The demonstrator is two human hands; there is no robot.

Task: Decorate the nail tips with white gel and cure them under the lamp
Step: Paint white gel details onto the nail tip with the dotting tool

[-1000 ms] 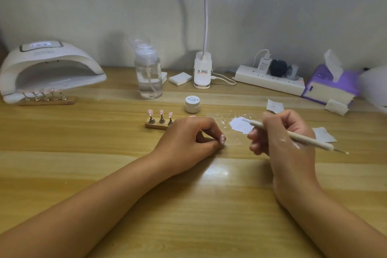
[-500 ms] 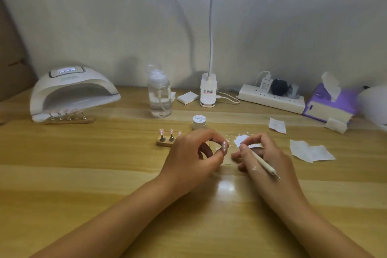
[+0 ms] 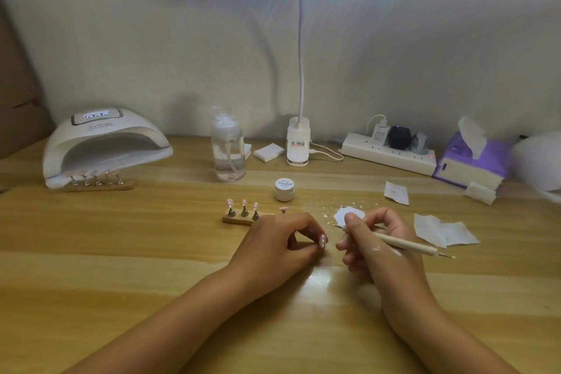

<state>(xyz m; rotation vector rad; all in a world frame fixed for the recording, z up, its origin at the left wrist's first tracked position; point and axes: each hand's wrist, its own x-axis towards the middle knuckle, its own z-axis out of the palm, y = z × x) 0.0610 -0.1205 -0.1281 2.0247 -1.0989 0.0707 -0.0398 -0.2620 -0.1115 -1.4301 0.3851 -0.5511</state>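
the left fingers [image 3: 303, 221] curl in, thumb and forefinger pinching one pink nail tip [image 3: 322, 240] with its face turned toward the other hand, i judge to steady it for painting. the left hand [image 3: 279, 247] rests on the tabletop [image 3: 151, 267], likely for the same reason. the right fingers [image 3: 353, 223] are closed round a slim dotting tool [image 3: 405, 245], held like a pen. its front end points at a patch of white gel [image 3: 349, 212] smeared on the wood just beyond the right hand [image 3: 379, 252], probably a palette for loading. whether the tool touches the gel i cannot tell.

the small gel jar [image 3: 284, 189] stands lidded just behind, near a wooden stand [image 3: 239, 218] carrying three more pink tips. well to the left a second stand [image 3: 100, 184] sits at the mouth of the curing lamp [image 3: 103, 146], whose display is lit.

along the back are a pump bottle [image 3: 228, 152], a desk lamp [image 3: 299, 143] whose bar glows overhead, a power strip [image 3: 388, 156] and a purple tissue box [image 3: 473, 161]. paper wipes [image 3: 444, 232] lie to the right. the wall is plain and pale.
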